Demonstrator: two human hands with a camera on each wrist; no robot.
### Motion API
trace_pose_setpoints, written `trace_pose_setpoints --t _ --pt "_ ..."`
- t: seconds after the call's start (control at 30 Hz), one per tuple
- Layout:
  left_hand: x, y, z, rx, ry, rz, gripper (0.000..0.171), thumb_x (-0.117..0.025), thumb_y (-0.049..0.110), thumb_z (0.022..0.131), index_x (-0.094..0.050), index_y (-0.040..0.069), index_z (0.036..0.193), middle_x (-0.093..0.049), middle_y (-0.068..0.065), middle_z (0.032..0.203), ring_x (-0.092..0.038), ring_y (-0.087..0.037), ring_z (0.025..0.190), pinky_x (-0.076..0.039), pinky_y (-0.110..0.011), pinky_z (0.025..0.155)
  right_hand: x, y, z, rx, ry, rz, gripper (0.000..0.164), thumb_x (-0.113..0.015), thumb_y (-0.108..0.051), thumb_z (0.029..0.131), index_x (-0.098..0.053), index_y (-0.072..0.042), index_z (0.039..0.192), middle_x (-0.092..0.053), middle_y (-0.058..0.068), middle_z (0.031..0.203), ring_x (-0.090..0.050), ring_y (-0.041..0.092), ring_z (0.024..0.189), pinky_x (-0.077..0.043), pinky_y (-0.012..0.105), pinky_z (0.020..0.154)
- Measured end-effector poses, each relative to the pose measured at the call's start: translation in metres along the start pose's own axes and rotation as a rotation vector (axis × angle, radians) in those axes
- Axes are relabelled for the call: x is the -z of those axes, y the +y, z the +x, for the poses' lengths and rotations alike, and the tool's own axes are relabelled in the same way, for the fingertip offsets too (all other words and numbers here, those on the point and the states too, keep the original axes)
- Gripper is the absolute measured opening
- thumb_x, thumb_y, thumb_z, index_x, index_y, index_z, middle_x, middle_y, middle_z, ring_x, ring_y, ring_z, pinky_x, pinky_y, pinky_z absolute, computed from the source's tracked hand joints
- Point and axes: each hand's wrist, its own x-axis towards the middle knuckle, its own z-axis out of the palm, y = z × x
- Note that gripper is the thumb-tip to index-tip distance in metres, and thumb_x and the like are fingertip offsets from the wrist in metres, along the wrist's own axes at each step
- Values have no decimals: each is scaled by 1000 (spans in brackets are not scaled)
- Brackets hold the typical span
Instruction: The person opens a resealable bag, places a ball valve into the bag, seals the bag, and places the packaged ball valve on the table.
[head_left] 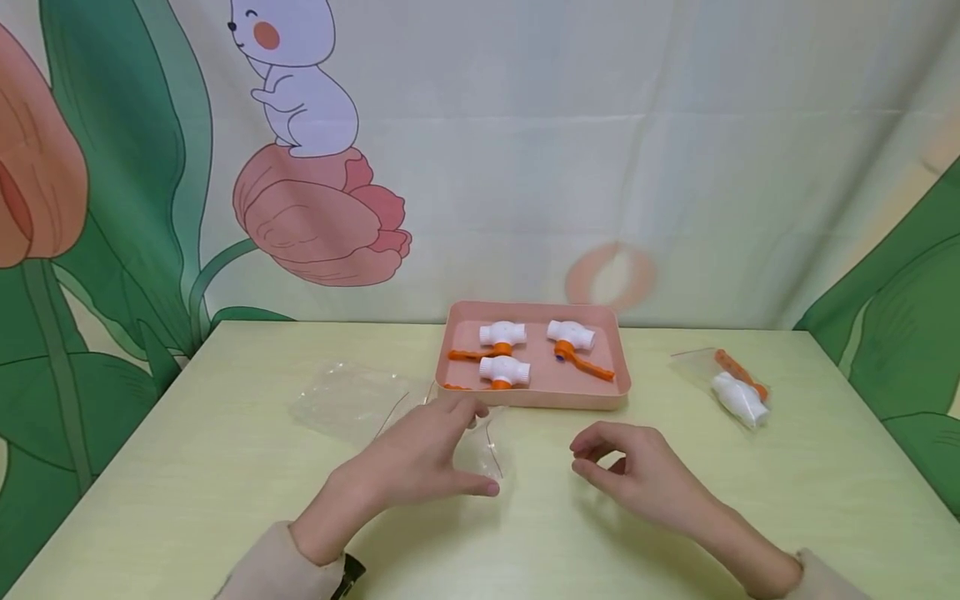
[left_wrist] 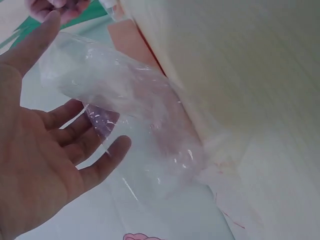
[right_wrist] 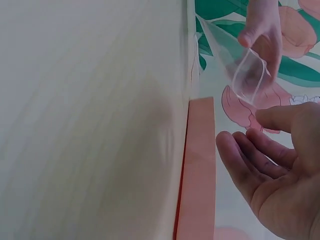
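My left hand [head_left: 416, 457] is over the table in front of the tray, with its thumb and fingers spread. Just at its fingertips is a clear plastic zip bag [head_left: 491, 450], its mouth loose in the right wrist view. In the left wrist view the crumpled bag [left_wrist: 135, 95] lies against the fingers, which do not close round it. My right hand [head_left: 641, 471] hovers to the right, fingers loosely bent and holding nothing. Behind the hands, a pink tray [head_left: 536, 400] holds white ball valves [head_left: 505, 333] with orange handles.
More clear plastic bags [head_left: 341, 400] lie flat left of the tray. At the right, a white valve body [head_left: 738, 400] and an orange handle [head_left: 738, 372] lie inside another clear bag. A printed curtain [head_left: 495, 167] hangs along the table's back edge.
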Motion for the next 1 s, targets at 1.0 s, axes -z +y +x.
trace_pose_setpoints --t 1.0 --pt "-21 39 1 -162 29 242 94 -83 61 78 -46 8 145 -54 -1 127 -52 -20 122 -39 -43 109 -29 -15 11 -171 9 474 23 -71 3 95 -64 11 115 -67 18 100 -70 26 88 -62 38 74"
